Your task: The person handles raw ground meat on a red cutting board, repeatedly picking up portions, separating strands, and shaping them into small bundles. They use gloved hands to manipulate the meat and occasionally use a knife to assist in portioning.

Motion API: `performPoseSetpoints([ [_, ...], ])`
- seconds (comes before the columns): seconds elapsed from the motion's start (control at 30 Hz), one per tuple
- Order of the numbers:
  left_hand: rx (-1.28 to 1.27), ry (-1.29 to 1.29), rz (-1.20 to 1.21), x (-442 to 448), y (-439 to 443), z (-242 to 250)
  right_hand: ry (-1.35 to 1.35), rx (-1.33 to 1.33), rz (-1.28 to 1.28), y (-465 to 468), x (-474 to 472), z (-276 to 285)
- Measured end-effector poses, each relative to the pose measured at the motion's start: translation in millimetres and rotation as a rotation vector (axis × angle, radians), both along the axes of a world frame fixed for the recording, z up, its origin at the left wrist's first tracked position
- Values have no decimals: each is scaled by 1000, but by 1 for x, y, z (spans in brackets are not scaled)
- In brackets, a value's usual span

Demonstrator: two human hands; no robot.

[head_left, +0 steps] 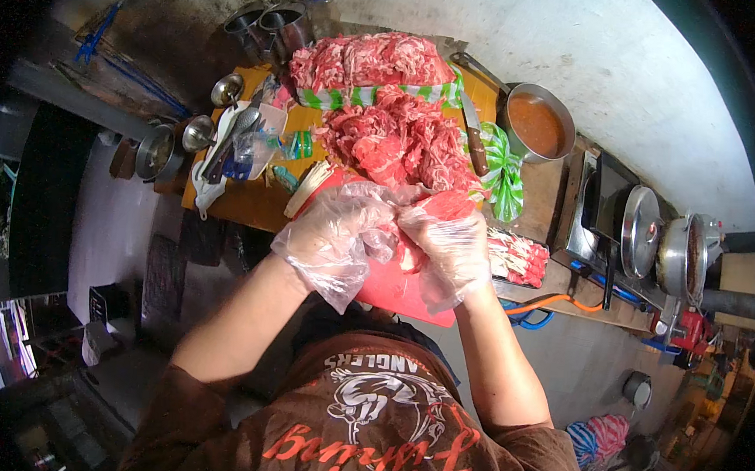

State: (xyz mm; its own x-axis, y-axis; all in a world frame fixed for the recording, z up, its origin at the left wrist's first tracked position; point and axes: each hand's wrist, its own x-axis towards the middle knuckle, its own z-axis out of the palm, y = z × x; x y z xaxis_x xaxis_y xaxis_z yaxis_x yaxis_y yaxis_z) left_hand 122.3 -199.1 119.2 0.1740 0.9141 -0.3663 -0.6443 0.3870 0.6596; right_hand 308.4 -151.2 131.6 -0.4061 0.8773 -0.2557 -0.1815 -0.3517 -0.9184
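Observation:
Both my hands wear clear plastic gloves and meet above a red cutting board (406,293). A slice of raw red meat (445,205) is pinched in my right hand (446,240), and its lower end hangs between the hands. My left hand (345,223) is at the meat's left side, its fingers curled; the glove and glare hide whether it grips. Just beyond lies a pile of sliced raw meat (404,139). Bundled thin wooden sticks (308,188) lie beside my left hand. Right of my right hand, a black tray holds skewered meat (520,258).
More meat (370,61) sits on a green-striped bag at the back. A wooden-handled knife (475,134) lies beside a saucepan of orange-brown sauce (536,122). Knives and ladles crowd the left (233,140). A stove (575,223), a lid (640,231) and a pot (681,257) stand right.

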Motion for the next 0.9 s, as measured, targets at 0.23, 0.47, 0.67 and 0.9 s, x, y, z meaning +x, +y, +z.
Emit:
performPoseSetpoints([
  [0.23, -60, -400, 100, -12, 2, -15, 168, -74, -191, -8, -29, -15],
  [0.47, 184, -185, 262, -65, 23, -26, 132, -96, -262, 0, -28, -2],
  [0.67, 167, 423, -6, -97, 24, -40, 52, -81, -307, 0, -11, -21],
  [0.9, 408, 1388, -231, -85, 95, -65, 74, -68, -322, -4, -29, -42],
])
